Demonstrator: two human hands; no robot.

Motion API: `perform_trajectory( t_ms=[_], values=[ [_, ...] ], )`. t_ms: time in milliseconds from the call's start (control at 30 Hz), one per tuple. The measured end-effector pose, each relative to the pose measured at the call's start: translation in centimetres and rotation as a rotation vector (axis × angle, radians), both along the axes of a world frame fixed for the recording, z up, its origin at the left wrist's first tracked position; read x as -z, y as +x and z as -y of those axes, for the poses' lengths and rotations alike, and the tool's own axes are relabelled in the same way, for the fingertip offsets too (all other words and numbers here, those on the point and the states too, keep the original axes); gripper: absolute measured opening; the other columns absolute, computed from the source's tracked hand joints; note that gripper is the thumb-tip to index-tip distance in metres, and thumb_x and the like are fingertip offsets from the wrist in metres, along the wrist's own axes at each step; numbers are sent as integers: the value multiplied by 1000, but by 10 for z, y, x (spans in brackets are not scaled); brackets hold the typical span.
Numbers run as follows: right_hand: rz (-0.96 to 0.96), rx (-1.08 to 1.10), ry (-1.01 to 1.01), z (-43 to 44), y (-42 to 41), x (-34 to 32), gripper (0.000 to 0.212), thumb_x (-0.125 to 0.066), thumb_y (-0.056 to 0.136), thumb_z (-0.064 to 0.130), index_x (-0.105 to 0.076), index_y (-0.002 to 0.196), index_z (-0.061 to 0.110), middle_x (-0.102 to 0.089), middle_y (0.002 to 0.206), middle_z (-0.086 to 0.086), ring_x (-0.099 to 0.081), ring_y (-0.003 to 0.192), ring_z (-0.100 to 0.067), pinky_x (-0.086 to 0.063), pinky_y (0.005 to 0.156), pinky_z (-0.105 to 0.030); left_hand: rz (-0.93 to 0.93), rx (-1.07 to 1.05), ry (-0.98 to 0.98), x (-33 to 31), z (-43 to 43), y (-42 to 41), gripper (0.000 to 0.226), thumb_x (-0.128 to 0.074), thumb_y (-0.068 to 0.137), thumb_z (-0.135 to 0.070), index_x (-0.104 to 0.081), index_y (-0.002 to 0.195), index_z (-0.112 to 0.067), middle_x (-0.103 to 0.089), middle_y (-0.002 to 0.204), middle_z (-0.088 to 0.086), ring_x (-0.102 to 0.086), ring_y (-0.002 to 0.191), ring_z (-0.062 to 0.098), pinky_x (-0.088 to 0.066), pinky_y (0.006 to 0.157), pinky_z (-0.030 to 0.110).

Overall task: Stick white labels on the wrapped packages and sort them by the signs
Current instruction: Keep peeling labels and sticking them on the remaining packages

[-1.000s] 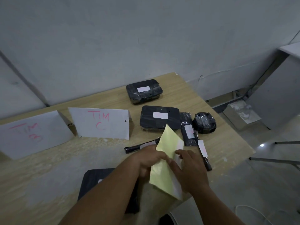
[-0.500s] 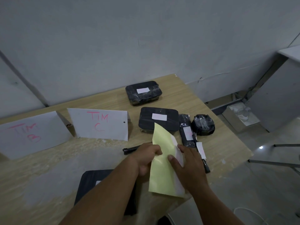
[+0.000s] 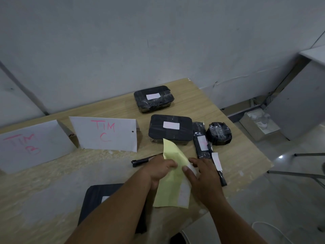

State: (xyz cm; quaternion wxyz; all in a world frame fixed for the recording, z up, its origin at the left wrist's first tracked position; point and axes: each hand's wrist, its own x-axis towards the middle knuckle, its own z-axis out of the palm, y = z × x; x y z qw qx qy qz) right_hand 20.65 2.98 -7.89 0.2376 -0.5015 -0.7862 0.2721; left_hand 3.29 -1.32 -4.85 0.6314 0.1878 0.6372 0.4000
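My left hand [image 3: 159,170] grips a yellow label backing sheet [image 3: 171,184] held above the table. My right hand [image 3: 204,180] pinches a white label at the sheet's right edge. Beyond the sheet, black wrapped packages lie to the right of the "TIM C" sign [image 3: 105,133]: a far box [image 3: 153,98], a flat box [image 3: 170,128] and a long pack [image 3: 201,140], each with a white label. A round package [image 3: 219,132] shows no label. A thin black package [image 3: 219,168] carries a label by my right hand. A black package [image 3: 98,199] lies under my left forearm.
A second sign, "TIM B" [image 3: 29,145], stands at the left of the wooden table [image 3: 52,182]. A black stick-like package [image 3: 140,162] lies behind my left hand. The table's right edge drops to a floor with a cardboard box [image 3: 258,123] and metal legs.
The yellow sheet has turned more upright and my right fingers have slid along its right edge, lifting the white label. The packages have stayed put.
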Motion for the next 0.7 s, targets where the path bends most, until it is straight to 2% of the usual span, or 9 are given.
perform_trajectory(
  t_ms=[100,233,333,433,533,600,700],
  values=[
    [-29,-21,-1,0,-2,0,34,-74,82,36,-68,111,18,-65,103,6,-55,95,-11,-47,87,-37,-33,13,8,-1,1,1,23,-59,83,-9,-70,103,-9,-74,98,17,-71,92,35,-56,89,51],
    [-51,-19,19,1,-3,-1,37,-78,77,40,-69,108,22,-57,91,16,-53,88,-8,-47,79,-33,-43,29,38,1,2,-2,35,-78,65,-20,-73,99,-14,-76,93,11,-73,88,29,-60,81,45],
    [-78,-20,31,2,-2,-1,39,-78,75,43,-68,108,25,-53,90,20,-50,85,-5,-45,76,-29,-6,13,52,2,2,-3,30,-81,76,-21,-72,104,-18,-77,93,6,-74,87,26,-60,73,39],
    [-155,9,-6,2,-2,-2,39,-77,76,41,-62,111,32,-52,95,23,-50,87,1,-43,74,-23,2,-2,63,1,0,-2,21,-74,85,-21,-73,105,-18,-77,94,4,-74,87,23,-58,75,36],
    [-209,24,-90,1,-3,-5,41,-75,79,39,-55,115,38,-55,101,21,-54,89,0,-45,72,-19,33,-8,71,-2,0,-1,17,-69,89,-18,-73,105,-16,-76,98,8,-73,91,27,-58,81,40],
    [-260,32,-182,-2,-4,-7,41,-76,80,35,-54,115,39,-60,95,14,-57,79,1,-47,67,-17,37,-32,70,-3,-1,0,17,-68,90,-17,-72,106,-14,-76,96,8,-73,90,27,-58,80,40],
    [-305,89,-193,-5,-5,-7,41,-76,81,28,-52,110,42,-59,86,10,-53,65,2,-44,59,-9,-83,-71,92,-3,-2,0,19,-72,88,-19,-70,106,-18,-77,89,-1,-74,81,18,-57,71,34]
  ],
)
